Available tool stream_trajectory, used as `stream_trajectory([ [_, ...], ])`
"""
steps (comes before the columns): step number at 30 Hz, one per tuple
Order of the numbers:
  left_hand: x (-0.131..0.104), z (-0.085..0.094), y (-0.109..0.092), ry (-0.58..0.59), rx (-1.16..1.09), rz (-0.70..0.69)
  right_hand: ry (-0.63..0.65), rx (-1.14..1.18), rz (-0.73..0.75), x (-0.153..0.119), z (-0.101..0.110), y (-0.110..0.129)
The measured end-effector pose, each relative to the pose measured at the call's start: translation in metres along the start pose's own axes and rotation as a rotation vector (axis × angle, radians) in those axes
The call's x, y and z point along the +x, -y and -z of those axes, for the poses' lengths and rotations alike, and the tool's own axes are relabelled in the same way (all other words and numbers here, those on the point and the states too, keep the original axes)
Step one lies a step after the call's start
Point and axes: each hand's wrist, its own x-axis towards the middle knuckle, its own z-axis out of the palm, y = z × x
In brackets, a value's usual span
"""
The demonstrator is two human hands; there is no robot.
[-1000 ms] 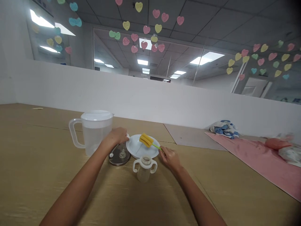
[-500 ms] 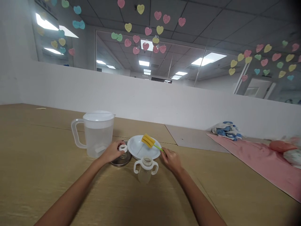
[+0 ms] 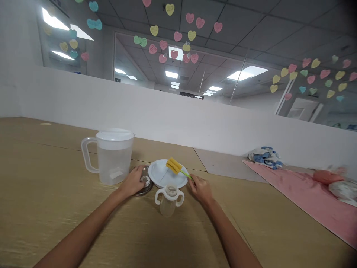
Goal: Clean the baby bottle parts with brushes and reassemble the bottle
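My left hand [image 3: 134,181] is at a round metal dish [image 3: 144,190], its fingertips at a small white ring [image 3: 145,181] that sits low in the dish. My right hand [image 3: 201,189] grips the green handle of a yellow sponge brush [image 3: 174,165]. The brush head lies over a white plate [image 3: 158,171]. In front of the plate a clear bottle [image 3: 167,207] with two white side handles stands upright, its mouth uncovered.
A lidded clear pitcher [image 3: 113,160] stands left of the dish. To the right lie a pink cloth [image 3: 295,186], a blue and white cloth [image 3: 264,157] and a red bundle [image 3: 327,176]. A white wall [image 3: 167,115] rises behind the table.
The white ring in my left hand has gone down into the metal dish. My right hand keeps its grip on the brush. The whole view has shifted slightly.
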Motion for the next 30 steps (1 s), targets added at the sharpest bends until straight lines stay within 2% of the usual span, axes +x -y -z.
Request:
stream_trajectory([
  [2,-0.005,0.0,-0.009,-0.231,-0.055,0.003,-0.014,0.006,-0.002,0.0,-0.001,0.0],
  [4,-0.013,-0.004,-0.022,-0.357,-0.104,-0.103,-0.025,0.014,0.0,0.0,-0.001,0.0],
  [6,-0.022,-0.012,-0.035,-0.306,-0.114,-0.296,-0.029,0.014,-0.001,0.0,-0.002,0.0],
  [8,-0.031,-0.023,-0.046,-0.179,-0.141,-0.47,-0.024,0.006,-0.007,-0.001,-0.002,-0.001],
  [10,-0.036,-0.035,-0.054,-0.076,-0.193,-0.573,-0.023,-0.004,-0.011,-0.001,-0.002,-0.001],
  [12,-0.04,-0.044,-0.058,-0.036,-0.254,-0.548,-0.031,-0.011,-0.015,-0.002,-0.004,-0.002],
  [16,-0.045,-0.052,-0.061,-0.012,-0.358,-0.367,-0.044,-0.004,-0.03,-0.003,-0.008,-0.003],
  [26,-0.051,-0.052,-0.065,0.166,-0.528,-0.268,-0.021,0.003,-0.056,-0.003,-0.007,-0.002],
  [28,-0.052,-0.054,-0.063,0.174,-0.547,-0.275,-0.027,-0.004,-0.07,-0.003,-0.007,-0.003],
  [30,-0.054,-0.052,-0.061,0.133,-0.559,-0.297,-0.047,-0.01,-0.086,-0.002,-0.007,-0.005],
])
